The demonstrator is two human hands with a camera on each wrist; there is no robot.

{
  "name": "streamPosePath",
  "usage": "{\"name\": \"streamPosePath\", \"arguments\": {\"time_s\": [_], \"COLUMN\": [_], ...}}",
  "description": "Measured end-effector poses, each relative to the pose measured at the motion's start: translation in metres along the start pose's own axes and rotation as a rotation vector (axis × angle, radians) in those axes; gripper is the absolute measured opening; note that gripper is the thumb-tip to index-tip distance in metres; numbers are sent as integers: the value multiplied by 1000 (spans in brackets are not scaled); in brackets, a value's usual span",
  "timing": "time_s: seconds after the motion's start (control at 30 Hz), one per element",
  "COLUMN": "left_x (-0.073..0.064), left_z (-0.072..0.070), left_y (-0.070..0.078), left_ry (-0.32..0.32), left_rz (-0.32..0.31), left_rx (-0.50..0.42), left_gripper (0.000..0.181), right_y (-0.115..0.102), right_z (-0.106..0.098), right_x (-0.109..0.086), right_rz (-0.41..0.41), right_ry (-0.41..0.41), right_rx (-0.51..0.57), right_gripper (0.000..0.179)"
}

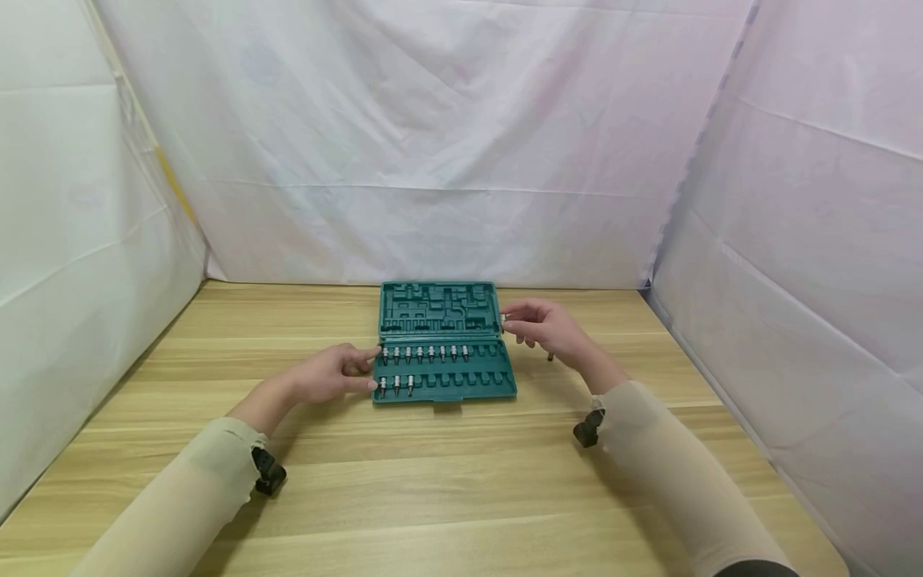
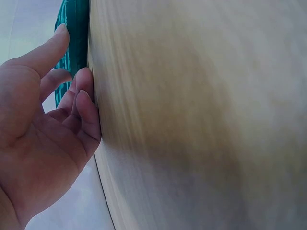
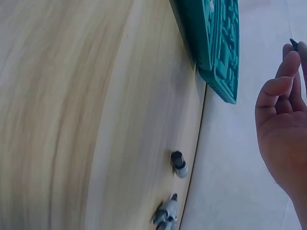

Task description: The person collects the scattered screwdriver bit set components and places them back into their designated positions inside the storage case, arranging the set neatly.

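Observation:
A teal plastic case (image 1: 447, 395) lies unfolded on the table, its moulded lid (image 1: 440, 292) at the back. Silver bit sockets (image 1: 420, 355) fill much of the lower half's back row, from the left; three more bit sockets (image 1: 397, 385) sit at the left of the front row. My left hand (image 1: 328, 374) touches the case's left edge with thumb and index finger, the other fingers loosely bent. Beside the lid's right edge, my right hand (image 1: 548, 327) pinches a small bit socket (image 3: 293, 44) whose dark tip shows above the fingertips.
Loose bit sockets (image 3: 179, 164) lie on the wooden table (image 1: 447, 481) right of the case, partly hidden under my right hand in the head view. White cloth (image 1: 433, 160) encloses the table at the back and sides. Each wrist carries a small black camera (image 1: 268, 471).

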State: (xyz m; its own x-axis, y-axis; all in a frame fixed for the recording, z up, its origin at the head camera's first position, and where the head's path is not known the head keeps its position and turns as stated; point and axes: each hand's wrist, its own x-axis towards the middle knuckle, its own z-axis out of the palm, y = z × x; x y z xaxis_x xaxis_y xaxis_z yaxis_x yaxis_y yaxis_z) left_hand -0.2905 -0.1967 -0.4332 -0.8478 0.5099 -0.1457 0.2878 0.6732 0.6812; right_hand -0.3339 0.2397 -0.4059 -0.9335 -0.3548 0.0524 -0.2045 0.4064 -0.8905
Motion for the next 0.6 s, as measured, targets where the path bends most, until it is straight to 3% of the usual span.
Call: {"name": "streamPosePath", "arguments": {"time_s": [0.27, 0.6], "left_x": [0, 2], "left_z": [-1, 0], "left_y": [0, -2], "left_ry": [0, -4], "left_rz": [0, -3], "left_rx": [1, 7], "left_gripper": [79, 78], "right_y": [5, 11], "right_z": [19, 33], "right_x": [14, 29], "right_rz": [5, 3], "right_ry": [-47, -87], "right_rx": [-27, -109], "right_gripper": [44, 21]}}
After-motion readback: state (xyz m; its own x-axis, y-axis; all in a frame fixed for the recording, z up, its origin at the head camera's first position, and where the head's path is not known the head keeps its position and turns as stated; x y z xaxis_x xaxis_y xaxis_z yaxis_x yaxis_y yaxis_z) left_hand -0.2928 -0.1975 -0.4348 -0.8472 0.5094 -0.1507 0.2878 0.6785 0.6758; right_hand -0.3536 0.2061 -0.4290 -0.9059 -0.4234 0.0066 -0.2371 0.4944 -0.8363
